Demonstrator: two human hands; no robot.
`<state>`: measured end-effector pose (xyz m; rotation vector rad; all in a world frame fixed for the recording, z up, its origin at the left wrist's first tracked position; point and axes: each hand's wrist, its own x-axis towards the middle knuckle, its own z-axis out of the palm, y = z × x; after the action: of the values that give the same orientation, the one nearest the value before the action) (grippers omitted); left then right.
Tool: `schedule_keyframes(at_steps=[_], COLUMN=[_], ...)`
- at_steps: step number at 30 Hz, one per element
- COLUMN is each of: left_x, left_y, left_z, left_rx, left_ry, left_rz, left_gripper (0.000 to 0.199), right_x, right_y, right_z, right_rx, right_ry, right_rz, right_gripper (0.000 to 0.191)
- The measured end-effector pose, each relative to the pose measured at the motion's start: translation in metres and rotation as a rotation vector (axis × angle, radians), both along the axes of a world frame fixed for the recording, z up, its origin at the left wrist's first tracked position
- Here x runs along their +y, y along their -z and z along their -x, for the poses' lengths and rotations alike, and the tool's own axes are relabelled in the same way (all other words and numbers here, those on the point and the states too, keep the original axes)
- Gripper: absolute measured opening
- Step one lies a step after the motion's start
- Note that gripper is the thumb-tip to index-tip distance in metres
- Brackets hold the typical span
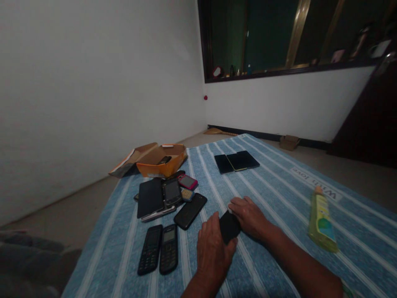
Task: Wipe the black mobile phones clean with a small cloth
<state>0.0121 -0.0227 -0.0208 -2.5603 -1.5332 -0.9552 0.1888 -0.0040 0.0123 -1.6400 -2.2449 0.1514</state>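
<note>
A flat black phone (229, 227) is between my two hands, low over the blue striped cloth. My left hand (214, 247) is closed on its near left side, thumb along the lower edge. At the far right corner, the bent fingers of my right hand (249, 217) grip the same phone. A small white patch shows at the right fingertips; I cannot make out what it is. Left of my hands lies another black phone (190, 211), face down. Two keypad phones, one black (150, 249) and one with a grey screen (169, 248), lie side by side nearer me.
Behind these, several phones and a dark tablet (150, 198) are piled before an open orange box (163, 166). Dark flat devices (238, 161) lie together farther back. On the right lies a yellow-green bottle (321, 221). The striped cloth (273, 186) covers the surface.
</note>
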Motion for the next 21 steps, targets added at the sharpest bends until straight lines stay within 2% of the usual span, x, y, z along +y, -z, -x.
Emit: schedule_keyframes(at_steps=[5,12,15,21], left_x=[-0.002,-0.001,-0.001,0.000], left_y=[0.001,0.003,0.004,0.006], left_z=[-0.003,-0.002,-0.001,-0.002], left_rx=[-0.008,-0.019,-0.029,-0.096], left_ry=[-0.013,-0.007,0.014,0.065], left_rz=[0.003,-0.011,-0.034,-0.024], left_gripper=[0.069,0.071,0.070,0.067], right_x=[0.000,-0.004,-0.006,-0.011], right_y=[0.000,0.003,0.004,0.005], right_z=[-0.001,0.007,0.012,0.028], right_rx=[-0.033,-0.066,-0.043,0.068], right_ry=[0.055,0.080,0.007,-0.229], right_rz=[0.024,-0.042,-0.060,-0.045], right_gripper=[0.025,0.022,0.022,0.017])
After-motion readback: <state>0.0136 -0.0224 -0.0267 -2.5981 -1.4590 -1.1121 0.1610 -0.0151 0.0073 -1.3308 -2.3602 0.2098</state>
